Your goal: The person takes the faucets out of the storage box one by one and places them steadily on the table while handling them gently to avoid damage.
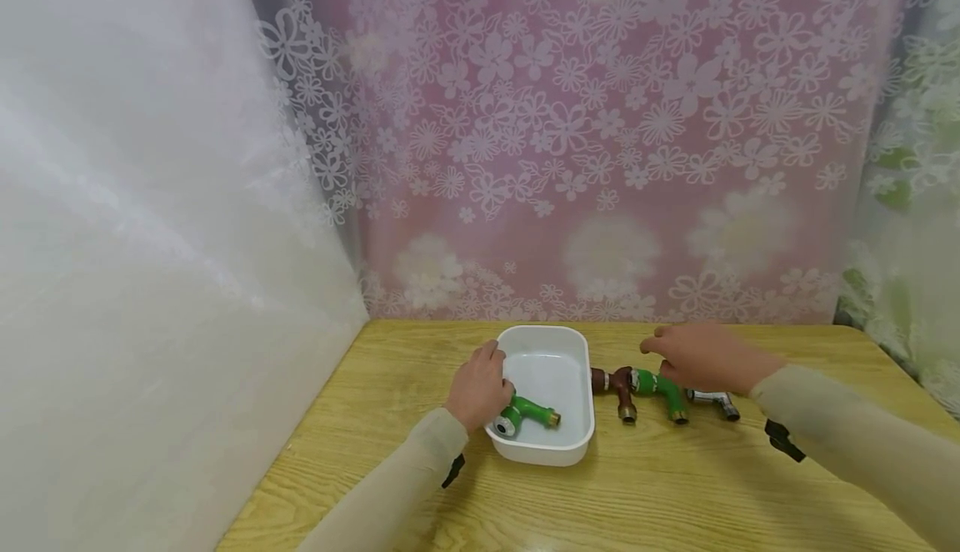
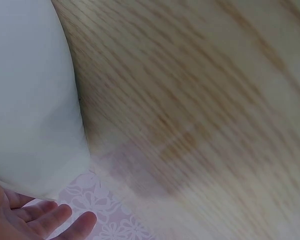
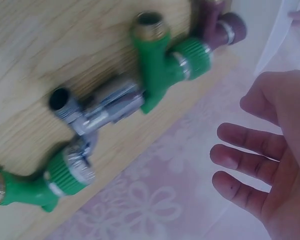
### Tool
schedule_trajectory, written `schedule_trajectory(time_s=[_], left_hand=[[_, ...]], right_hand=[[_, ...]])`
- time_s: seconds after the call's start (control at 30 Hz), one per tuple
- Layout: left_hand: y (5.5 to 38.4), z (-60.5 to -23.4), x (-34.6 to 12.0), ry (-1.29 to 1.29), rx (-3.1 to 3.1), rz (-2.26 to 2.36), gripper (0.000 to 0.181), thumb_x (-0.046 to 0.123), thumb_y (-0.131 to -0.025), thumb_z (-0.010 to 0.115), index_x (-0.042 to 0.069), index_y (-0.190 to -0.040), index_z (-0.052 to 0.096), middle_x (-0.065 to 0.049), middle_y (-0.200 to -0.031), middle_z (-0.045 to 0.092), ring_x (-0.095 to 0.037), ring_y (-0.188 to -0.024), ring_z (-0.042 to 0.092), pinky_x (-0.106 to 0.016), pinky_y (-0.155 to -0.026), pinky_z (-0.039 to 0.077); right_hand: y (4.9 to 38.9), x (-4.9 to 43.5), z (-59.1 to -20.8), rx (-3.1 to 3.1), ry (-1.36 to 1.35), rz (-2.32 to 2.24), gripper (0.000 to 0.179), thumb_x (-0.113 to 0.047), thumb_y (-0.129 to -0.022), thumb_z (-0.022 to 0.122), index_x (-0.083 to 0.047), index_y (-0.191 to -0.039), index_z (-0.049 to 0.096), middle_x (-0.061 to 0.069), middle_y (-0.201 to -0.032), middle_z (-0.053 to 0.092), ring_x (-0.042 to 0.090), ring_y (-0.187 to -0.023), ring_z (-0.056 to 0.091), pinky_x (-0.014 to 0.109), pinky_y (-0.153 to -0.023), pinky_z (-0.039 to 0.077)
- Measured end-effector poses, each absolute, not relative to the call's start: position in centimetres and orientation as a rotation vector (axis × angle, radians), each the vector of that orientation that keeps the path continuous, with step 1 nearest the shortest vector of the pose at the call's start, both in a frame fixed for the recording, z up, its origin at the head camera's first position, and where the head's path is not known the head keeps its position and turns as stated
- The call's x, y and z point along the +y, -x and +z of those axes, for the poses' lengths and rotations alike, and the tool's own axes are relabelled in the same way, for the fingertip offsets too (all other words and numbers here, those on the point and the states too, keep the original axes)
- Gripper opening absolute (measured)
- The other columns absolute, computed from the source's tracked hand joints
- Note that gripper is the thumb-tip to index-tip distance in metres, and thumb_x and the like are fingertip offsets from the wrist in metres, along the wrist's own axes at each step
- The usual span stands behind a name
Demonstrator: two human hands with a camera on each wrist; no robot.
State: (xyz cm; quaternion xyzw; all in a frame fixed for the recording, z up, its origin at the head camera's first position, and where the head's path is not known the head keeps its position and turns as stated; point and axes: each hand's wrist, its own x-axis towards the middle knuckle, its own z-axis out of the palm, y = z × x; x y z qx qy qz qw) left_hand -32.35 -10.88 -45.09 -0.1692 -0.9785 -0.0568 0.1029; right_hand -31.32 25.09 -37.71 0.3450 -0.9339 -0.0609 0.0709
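Note:
My left hand (image 1: 480,387) rests at the left rim of a white plastic tub (image 1: 542,455), its fingers loosely extended in the left wrist view. Inside the tub, close by that hand, lies a green tap (image 1: 531,410) with a brass-coloured end. My right hand (image 1: 708,356) hovers above a row of taps to the right of the tub, fingers relaxed and nothing in them. Below it are a green tap (image 3: 152,75) and a chrome tap (image 3: 105,112). Another green tap (image 3: 35,187) shows beyond the chrome one in the right wrist view; my right arm hides it in the head view.
A dark brown tap (image 1: 622,389) lies between the tub and the nearer green tap. Everything stands on a yellow wood-grain table (image 1: 600,502). A pink flowered curtain (image 1: 600,160) hangs along its back edge, with a white sheet (image 1: 165,243) at the left.

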Motion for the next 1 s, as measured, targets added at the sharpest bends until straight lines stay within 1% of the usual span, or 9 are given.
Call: schedule_trajectory(time_s=[0.13,0.33,0.43,0.5,0.63,0.7,0.87,0.93,1.0], left_hand=[[32.3,-45.2,-10.8,0.498,-2.883,-0.175,0.047,0.026,-0.097,0.057,0.002,-0.137,0.057,-0.014,-0.152,0.045,-0.027,-0.134,0.052,-0.041,-0.097,0.056],[32.3,-45.4,-10.8,0.487,-2.897,-0.186,0.047,0.026,-0.097,0.057,0.002,-0.137,0.056,-0.014,-0.154,0.044,-0.028,-0.136,0.05,-0.042,-0.099,0.054],[32.3,-45.4,-10.8,0.489,-2.901,-0.189,0.047,0.026,-0.097,0.057,0.002,-0.137,0.056,-0.014,-0.154,0.043,-0.028,-0.136,0.05,-0.042,-0.099,0.055],[32.3,-45.4,-10.8,0.492,-2.901,-0.195,0.046,0.026,-0.097,0.057,0.002,-0.137,0.056,-0.014,-0.154,0.044,-0.028,-0.136,0.051,-0.042,-0.099,0.055],[32.3,-45.5,-10.8,0.489,-2.906,-0.201,0.046,0.025,-0.096,0.057,0.002,-0.136,0.057,-0.014,-0.153,0.044,-0.027,-0.135,0.051,-0.041,-0.098,0.055],[32.4,-45.6,-10.8,0.485,-2.91,-0.215,0.046,0.025,-0.096,0.057,0.002,-0.136,0.057,-0.013,-0.153,0.044,-0.027,-0.135,0.051,-0.041,-0.098,0.055],[32.7,-45.5,-10.9,0.476,-2.903,-0.235,0.046,0.024,-0.096,0.056,0.003,-0.137,0.056,-0.013,-0.154,0.043,-0.026,-0.136,0.05,-0.042,-0.098,0.055],[32.7,-45.4,-10.8,0.472,-2.9,-0.231,0.046,0.024,-0.097,0.056,0.003,-0.137,0.056,-0.013,-0.154,0.043,-0.026,-0.136,0.05,-0.042,-0.099,0.055],[32.7,-45.3,-10.8,0.469,-2.904,-0.225,0.046,0.025,-0.097,0.056,0.003,-0.137,0.056,-0.012,-0.155,0.043,-0.026,-0.136,0.05,-0.042,-0.099,0.054]], right_hand=[[31.0,23.5,-37.4,-2.788,-1.081,-0.168,0.026,-0.013,-0.091,0.065,-0.017,-0.116,0.07,0.005,-0.106,0.072,0.009,-0.068,0.06,0.023,-0.048,0.039],[30.9,21.0,-36.9,-2.779,-1.163,-0.133,0.026,-0.014,-0.092,0.068,-0.019,-0.117,0.07,0.003,-0.106,0.072,0.012,-0.075,0.064,0.026,-0.053,0.045],[31.1,19.8,-36.7,-2.78,-1.189,-0.134,0.027,-0.016,-0.092,0.068,-0.02,-0.118,0.07,0.002,-0.105,0.072,0.011,-0.076,0.064,0.025,-0.053,0.045],[31.1,19.1,-36.6,-2.782,-1.2,-0.129,0.028,-0.016,-0.092,0.067,-0.02,-0.12,0.071,0.002,-0.107,0.073,0.013,-0.08,0.066,0.025,-0.053,0.045],[31.3,17.8,-36.4,-2.794,-1.23,-0.127,0.029,-0.018,-0.094,0.067,-0.019,-0.123,0.07,0.003,-0.113,0.073,0.017,-0.09,0.069,0.027,-0.058,0.049],[31.3,17.1,-36.3,-2.803,-1.251,-0.113,0.029,-0.019,-0.094,0.067,-0.019,-0.123,0.07,0.003,-0.114,0.073,0.015,-0.089,0.069,0.027,-0.058,0.05],[31.2,15.5,-35.7,-2.811,-1.343,-0.046,0.029,-0.016,-0.096,0.063,-0.02,-0.124,0.068,0.001,-0.107,0.072,0.006,-0.077,0.06,0.024,-0.058,0.045],[31.2,14.9,-35.5,-2.829,-1.38,-0.027,0.03,-0.016,-0.096,0.063,-0.019,-0.125,0.067,0.001,-0.107,0.071,0.005,-0.076,0.059,0.024,-0.059,0.046],[31.3,14.3,-35.5,-2.859,-1.4,-0.02,0.03,-0.018,-0.097,0.063,-0.019,-0.127,0.066,0.001,-0.111,0.07,0.005,-0.082,0.061,0.025,-0.065,0.05]])
